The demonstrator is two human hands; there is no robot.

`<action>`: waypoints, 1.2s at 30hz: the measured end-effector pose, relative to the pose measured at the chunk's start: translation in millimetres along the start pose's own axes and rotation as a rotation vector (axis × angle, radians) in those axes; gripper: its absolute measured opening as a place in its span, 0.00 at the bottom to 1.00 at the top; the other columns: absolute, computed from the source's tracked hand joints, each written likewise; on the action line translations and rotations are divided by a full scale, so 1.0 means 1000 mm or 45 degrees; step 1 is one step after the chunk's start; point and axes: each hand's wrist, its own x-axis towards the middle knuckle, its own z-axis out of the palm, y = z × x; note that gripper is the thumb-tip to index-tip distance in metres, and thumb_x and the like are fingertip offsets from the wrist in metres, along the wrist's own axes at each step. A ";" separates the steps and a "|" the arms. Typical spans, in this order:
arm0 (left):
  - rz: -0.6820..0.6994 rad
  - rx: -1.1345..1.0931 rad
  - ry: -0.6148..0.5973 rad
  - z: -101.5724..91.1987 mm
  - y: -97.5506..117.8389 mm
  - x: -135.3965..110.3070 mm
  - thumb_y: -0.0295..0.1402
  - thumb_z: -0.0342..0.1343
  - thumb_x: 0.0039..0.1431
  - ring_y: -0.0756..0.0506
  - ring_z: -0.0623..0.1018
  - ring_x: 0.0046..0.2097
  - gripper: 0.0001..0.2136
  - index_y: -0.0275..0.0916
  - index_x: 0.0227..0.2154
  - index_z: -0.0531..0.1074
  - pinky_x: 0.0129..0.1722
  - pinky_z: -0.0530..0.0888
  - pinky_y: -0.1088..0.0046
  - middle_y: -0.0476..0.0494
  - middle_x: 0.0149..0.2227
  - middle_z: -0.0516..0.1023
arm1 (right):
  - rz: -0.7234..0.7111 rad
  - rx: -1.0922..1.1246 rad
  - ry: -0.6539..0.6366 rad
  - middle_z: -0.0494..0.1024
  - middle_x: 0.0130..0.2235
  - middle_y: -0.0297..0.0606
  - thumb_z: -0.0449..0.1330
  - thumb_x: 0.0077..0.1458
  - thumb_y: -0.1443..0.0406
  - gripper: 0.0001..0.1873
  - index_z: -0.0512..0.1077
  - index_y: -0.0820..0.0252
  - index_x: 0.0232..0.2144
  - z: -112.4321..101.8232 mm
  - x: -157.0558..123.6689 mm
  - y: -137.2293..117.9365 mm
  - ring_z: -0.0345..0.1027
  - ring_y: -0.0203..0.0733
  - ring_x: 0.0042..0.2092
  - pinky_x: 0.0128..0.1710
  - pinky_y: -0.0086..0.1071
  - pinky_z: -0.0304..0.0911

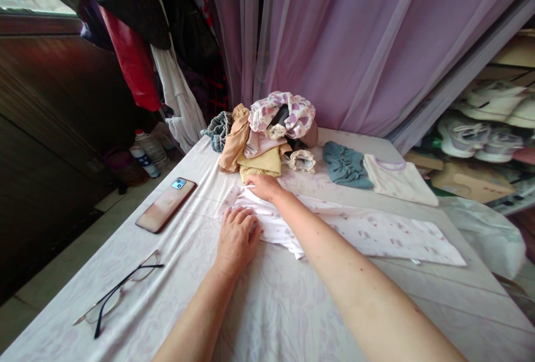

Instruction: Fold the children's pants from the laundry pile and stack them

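White pants (388,233) with a small pinkish print lie lengthwise across the table, folded into a long strip. My left hand (238,236) rests palm down on their left end, its fingers lying over the cloth. Just beyond it, my right hand (264,187) is closed on the far edge of the same end, with a bit of white fabric at the fingertips. My right forearm crosses over the pants and hides part of them. Behind my right hand sits a pile of clothes, with a yellow folded garment (261,162) nearest and a purple-spotted white cloth (303,116) on top.
A phone (166,206) and eyeglasses (119,289) lie on the left of the table. A blue-grey garment (345,164) and a folded cream garment (399,181) lie at the back right. Beyond are a purple curtain (334,44), a plastic bag (487,233) and shelved shoes (463,134).
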 end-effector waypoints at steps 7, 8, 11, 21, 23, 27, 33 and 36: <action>-0.009 0.071 -0.054 -0.001 0.001 0.000 0.34 0.54 0.62 0.35 0.70 0.58 0.07 0.40 0.40 0.73 0.60 0.62 0.47 0.40 0.53 0.76 | 0.026 0.022 0.138 0.80 0.44 0.40 0.54 0.62 0.58 0.13 0.75 0.53 0.44 0.011 0.005 -0.013 0.71 0.44 0.45 0.40 0.31 0.60; -0.021 0.085 -0.057 -0.001 0.001 0.000 0.34 0.54 0.62 0.35 0.69 0.59 0.08 0.40 0.40 0.73 0.61 0.62 0.47 0.39 0.54 0.75 | 0.044 0.034 0.158 0.80 0.44 0.41 0.54 0.61 0.58 0.13 0.75 0.54 0.44 0.013 0.006 -0.013 0.71 0.44 0.44 0.40 0.31 0.60; -0.051 0.133 -0.046 0.001 0.002 -0.001 0.36 0.54 0.62 0.34 0.67 0.61 0.09 0.39 0.42 0.73 0.62 0.61 0.48 0.36 0.58 0.71 | 0.067 0.109 0.121 0.80 0.41 0.40 0.56 0.60 0.59 0.12 0.75 0.54 0.42 0.013 0.007 -0.011 0.71 0.44 0.42 0.39 0.31 0.60; -0.102 0.215 -0.050 0.003 -0.002 -0.002 0.41 0.51 0.64 0.34 0.62 0.65 0.21 0.37 0.56 0.67 0.63 0.58 0.48 0.35 0.61 0.68 | 0.118 0.310 0.555 0.82 0.36 0.37 0.54 0.58 0.62 0.12 0.78 0.56 0.35 -0.018 -0.043 0.047 0.73 0.40 0.36 0.37 0.28 0.61; -0.117 0.225 -0.068 0.003 -0.001 -0.001 0.42 0.50 0.64 0.33 0.62 0.65 0.22 0.37 0.57 0.67 0.63 0.58 0.47 0.35 0.62 0.67 | 0.179 0.329 0.801 0.82 0.37 0.38 0.52 0.59 0.60 0.14 0.77 0.56 0.37 -0.016 -0.070 0.062 0.74 0.41 0.37 0.37 0.28 0.62; -0.130 0.211 -0.057 0.006 -0.002 -0.001 0.44 0.51 0.63 0.32 0.60 0.66 0.23 0.39 0.57 0.68 0.63 0.57 0.45 0.33 0.63 0.65 | 0.221 0.258 0.890 0.82 0.35 0.40 0.51 0.61 0.60 0.15 0.77 0.57 0.37 0.000 -0.123 0.083 0.74 0.41 0.37 0.39 0.29 0.64; -0.130 0.165 -0.006 0.009 -0.005 0.001 0.45 0.51 0.63 0.31 0.61 0.65 0.22 0.40 0.55 0.70 0.62 0.57 0.43 0.32 0.62 0.66 | 0.067 0.059 0.698 0.81 0.40 0.41 0.54 0.58 0.67 0.12 0.78 0.56 0.35 0.025 -0.154 0.097 0.72 0.43 0.44 0.48 0.35 0.64; -0.140 0.179 -0.027 0.008 -0.005 0.003 0.43 0.51 0.63 0.32 0.62 0.65 0.20 0.40 0.53 0.71 0.62 0.58 0.44 0.33 0.61 0.67 | 0.028 0.050 0.684 0.81 0.43 0.41 0.55 0.58 0.68 0.12 0.79 0.57 0.36 0.028 -0.158 0.096 0.71 0.43 0.46 0.50 0.37 0.64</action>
